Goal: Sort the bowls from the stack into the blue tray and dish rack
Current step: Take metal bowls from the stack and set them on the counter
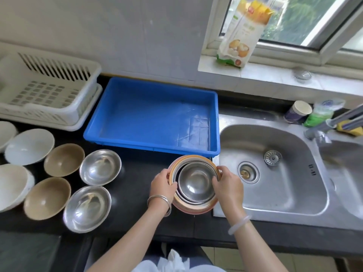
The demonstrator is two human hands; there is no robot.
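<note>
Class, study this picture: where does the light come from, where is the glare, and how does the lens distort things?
Head view: daylight enters through the window at upper right; glare glints off the steel sink and the steel bowl atop the stack; the wide-angle lens bows the blue tray.

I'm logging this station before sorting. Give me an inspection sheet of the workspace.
Surface: black counter, steel sink at right.
Job's things: stack of bowls near the sink, metal one on top; blue tray and dish rack show no bowls.
Clutter: steel bowls, tan bowls and white bowls at left; paper cup and sponge behind the sink.
Grippers: left hand and right hand grip the stack's rim, opposite sides.
Cables: nothing seen.
Surroundings: window, printed bag on the sill.
</note>
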